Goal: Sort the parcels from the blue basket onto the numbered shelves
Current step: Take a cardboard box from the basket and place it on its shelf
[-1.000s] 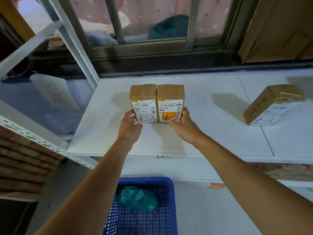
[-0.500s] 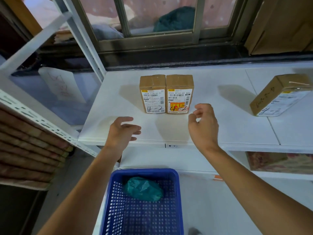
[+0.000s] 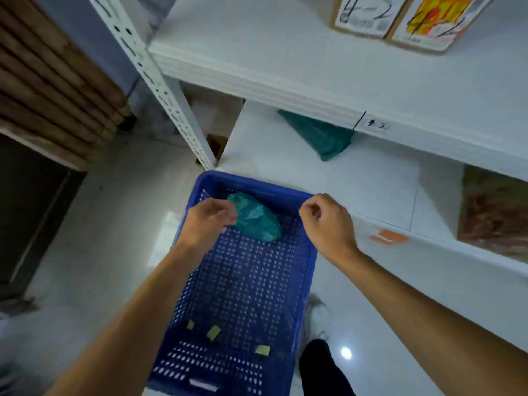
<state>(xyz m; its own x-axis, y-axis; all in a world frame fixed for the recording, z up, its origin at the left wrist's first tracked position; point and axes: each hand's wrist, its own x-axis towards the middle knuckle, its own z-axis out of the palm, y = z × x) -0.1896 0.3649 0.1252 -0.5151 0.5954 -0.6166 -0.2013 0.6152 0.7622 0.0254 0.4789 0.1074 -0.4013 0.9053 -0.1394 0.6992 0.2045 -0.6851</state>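
Item 1: blue perforated plastic basket (image 3: 240, 295), rectangular, standing on the pale glossy floor (image 3: 94, 224) just in front of the white shelving unit. Contents: one crumpled teal plastic-wrapped parcel (image 3: 255, 220) lying at the far end, and three small yellowish scraps (image 3: 213, 332) on the mesh bottom near the close end.

Item 2: person's left hand (image 3: 207, 221), reaching into the basket. Fingers loosely curled, fingertips touching the left edge of the teal parcel; grip not closed around it.

Item 3: person's right hand (image 3: 328, 221), above the basket's right rim. Fingers curled inward with thumb and forefinger near each other; holds nothing.

Item 4: upper white shelf (image 3: 328, 67), front edge bearing a small handwritten number label (image 3: 375, 124). On it, at the top of the view, two brown cardboard boxes side by side, touching: one with a white printed label (image 3: 363, 15), one with a yellow-and-red label (image 3: 440, 21).

Item 5: lower white shelf (image 3: 371, 181). A flat teal plastic mailer (image 3: 320, 135) lies on it, partly under the upper shelf's edge. An orange sticker (image 3: 388, 238) sits on the front edge.

Item 6: white slotted steel upright (image 3: 154, 81), left of the shelves.

Item 7: white shoe (image 3: 317, 318) and dark trouser leg (image 3: 323, 370), right of the basket.
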